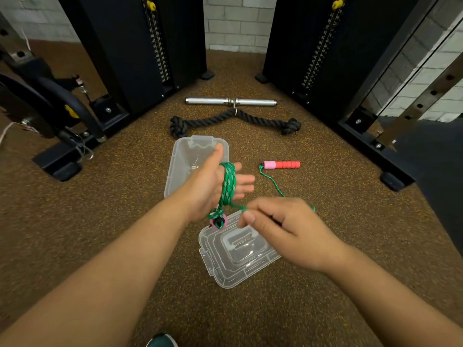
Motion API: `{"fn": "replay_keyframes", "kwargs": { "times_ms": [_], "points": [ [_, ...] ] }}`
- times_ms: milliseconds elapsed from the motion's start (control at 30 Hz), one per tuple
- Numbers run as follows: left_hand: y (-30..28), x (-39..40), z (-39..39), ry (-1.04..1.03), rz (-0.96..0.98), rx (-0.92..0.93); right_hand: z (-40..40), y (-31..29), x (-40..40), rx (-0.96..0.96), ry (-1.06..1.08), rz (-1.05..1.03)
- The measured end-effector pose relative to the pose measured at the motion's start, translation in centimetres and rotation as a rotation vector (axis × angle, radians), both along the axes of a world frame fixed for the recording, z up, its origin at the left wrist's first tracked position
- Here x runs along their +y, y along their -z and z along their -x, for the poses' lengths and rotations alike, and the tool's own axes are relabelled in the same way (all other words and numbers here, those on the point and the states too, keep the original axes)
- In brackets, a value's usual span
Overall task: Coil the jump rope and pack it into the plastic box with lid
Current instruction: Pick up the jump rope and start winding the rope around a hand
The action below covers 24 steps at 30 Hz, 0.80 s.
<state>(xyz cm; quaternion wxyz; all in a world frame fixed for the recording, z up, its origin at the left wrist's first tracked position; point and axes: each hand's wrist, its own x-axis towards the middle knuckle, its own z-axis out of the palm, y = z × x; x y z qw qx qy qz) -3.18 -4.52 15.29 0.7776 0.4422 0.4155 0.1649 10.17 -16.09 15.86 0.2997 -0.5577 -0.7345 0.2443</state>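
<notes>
The green jump rope (pixel 228 185) is wound in several turns around my left hand (pixel 211 182), which is held flat over the clear plastic box (pixel 180 156). One handle hangs below that hand, its pink end (pixel 218 221) showing. My right hand (pixel 283 225) pinches the rope just right of the coil. From there the rope runs across the floor to the other handle, red and pink (pixel 281 164), lying to the right of the box. The clear lid (pixel 235 256) lies on the floor under my right hand.
A black thick rope attachment (pixel 235 120) and a chrome bar (pixel 230 101) lie beyond the box. Black weight-stack towers (pixel 140 46) (pixel 320 46) stand left and right. A machine base (pixel 62 156) is at left. The floor is brown speckled rubber. A shoe tip (pixel 161 341) shows at the bottom edge.
</notes>
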Motion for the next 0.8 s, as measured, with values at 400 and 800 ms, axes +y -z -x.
{"fn": "replay_keyframes", "kwargs": {
  "times_ms": [400, 800],
  "points": [
    [0.2, -0.9, -0.2, 0.429, 0.079, 0.05, -3.0, -1.6, 1.1, 0.161, 0.211, -0.012],
    [-1.1, -1.5, 0.4, 0.563, 0.065, -0.129, -4.5, 2.6, 1.8, 0.37, 0.395, 0.178]
  ]
}}
